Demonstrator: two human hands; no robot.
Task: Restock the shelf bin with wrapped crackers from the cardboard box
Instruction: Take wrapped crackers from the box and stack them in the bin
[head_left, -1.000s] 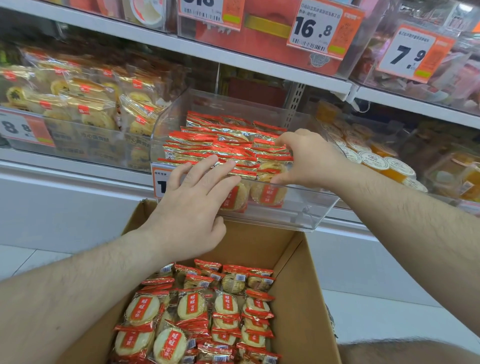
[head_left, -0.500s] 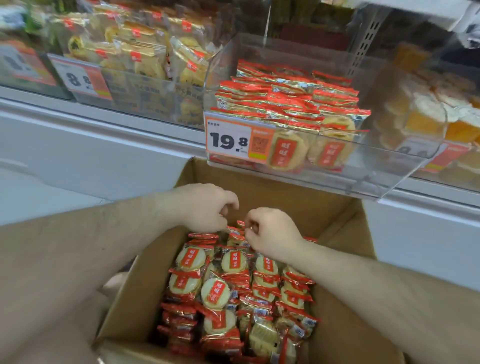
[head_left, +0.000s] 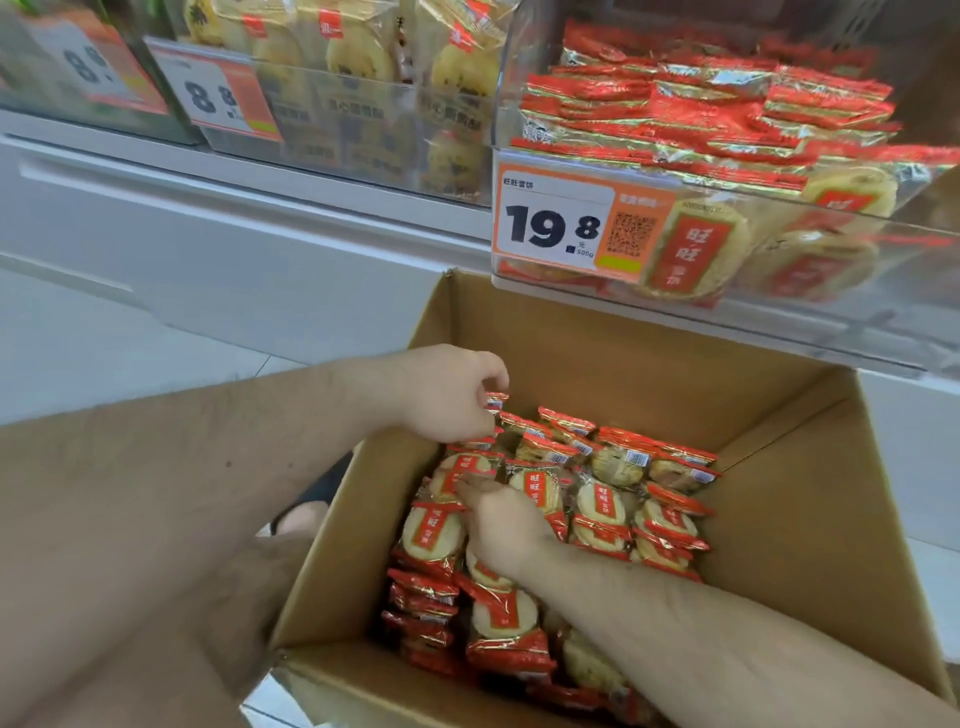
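Observation:
An open cardboard box (head_left: 789, 519) stands below the shelf, packed with wrapped crackers (head_left: 602, 504) in red and gold packets. Above it a clear shelf bin (head_left: 779, 327) holds stacked packets of the same crackers (head_left: 701, 98). My left hand (head_left: 447, 395) is inside the box at its far left corner, fingers curled and pinching the red edges of packets there. My right hand (head_left: 504, 525) lies on the packets in the left row, its fingertips pressed down between them and partly hidden.
A 19.8 price tag (head_left: 556, 223) is fixed to the bin's front. To the left, another clear bin (head_left: 343, 130) holds yellow pastries, with an 8.8 tag. The bin's front overhangs the box's far edge. White shelf base and floor tiles lie to the left.
Both hands left the shelf bin and dropped into the box. Since half a second ago my right hand has slid nearer along the left row; the view has tilted further down.

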